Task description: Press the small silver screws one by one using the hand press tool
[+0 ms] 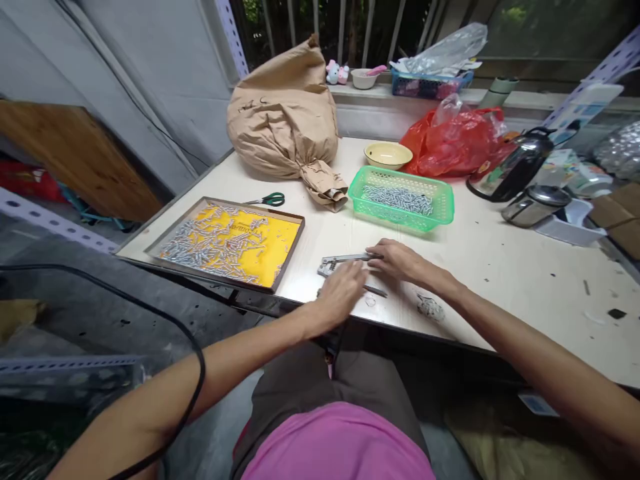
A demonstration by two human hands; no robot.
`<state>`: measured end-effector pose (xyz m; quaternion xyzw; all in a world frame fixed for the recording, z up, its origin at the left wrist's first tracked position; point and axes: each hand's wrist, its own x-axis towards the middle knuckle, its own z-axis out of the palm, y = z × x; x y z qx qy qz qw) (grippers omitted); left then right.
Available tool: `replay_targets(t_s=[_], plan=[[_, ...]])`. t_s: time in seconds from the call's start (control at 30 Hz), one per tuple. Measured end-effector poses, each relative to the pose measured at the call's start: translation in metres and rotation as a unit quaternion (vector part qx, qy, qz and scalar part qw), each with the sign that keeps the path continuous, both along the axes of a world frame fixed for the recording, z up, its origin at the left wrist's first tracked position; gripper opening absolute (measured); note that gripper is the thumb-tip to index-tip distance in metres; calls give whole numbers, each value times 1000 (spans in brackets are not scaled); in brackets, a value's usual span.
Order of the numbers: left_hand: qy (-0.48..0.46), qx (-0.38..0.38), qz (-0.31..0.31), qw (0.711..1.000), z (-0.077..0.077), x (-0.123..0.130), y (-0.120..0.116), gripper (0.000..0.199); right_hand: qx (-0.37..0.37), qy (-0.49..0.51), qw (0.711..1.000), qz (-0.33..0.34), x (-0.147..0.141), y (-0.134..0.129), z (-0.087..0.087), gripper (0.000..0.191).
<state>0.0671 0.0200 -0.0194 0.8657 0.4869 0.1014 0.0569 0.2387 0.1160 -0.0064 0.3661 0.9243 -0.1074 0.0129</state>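
A grey metal plier-like hand tool (330, 265) with two long handles and a small spring near its head lies at the table's front edge, its head pointing left. My right hand (393, 259) has its fingers closed at the end of the upper handle. Across the middle of the tool rests my left hand (345, 293), fingers bent and together near the lower handle. What those fingers hold, if anything, is hidden. To the left, a shallow tray (289, 257) with a yellow bottom carries many small silvery metal pieces. Behind my hands, a green plastic basket (365, 208) contains similar pieces.
Green-handled scissors (273, 199) lie behind the tray. A large brown paper bag (285, 120), a yellow bowl (388, 155) and a red plastic bag (450, 140) stand at the back. A kettle (517, 163) and a metal cup (536, 205) are at right. A black cable (187, 333) hangs at left.
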Motion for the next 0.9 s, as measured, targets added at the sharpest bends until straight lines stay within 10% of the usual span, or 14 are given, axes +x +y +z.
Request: replay_targets(t_s=[0.27, 0.5, 0.67, 0.77, 0.9], plan=[[-124, -6, -16, 992, -17, 23, -26, 36, 116, -63, 988, -75, -23, 11, 10, 21], [-128, -37, -22, 991, -31, 14, -35, 46, 21, -27, 980, 195, -83, -40, 21, 18], [-117, -37, -59, 991, -39, 10, -42, 51, 37, 15, 969, 244, -109, -51, -1, 16], [-125, -12, -70, 990, -36, 10, -42, 53, 33, 207, 953, 220, -118, -47, 12, 21], [-127, 83, -47, 987, -20, -16, -31, 38, 211, 431, 877, 38, -98, -24, 68, 17]])
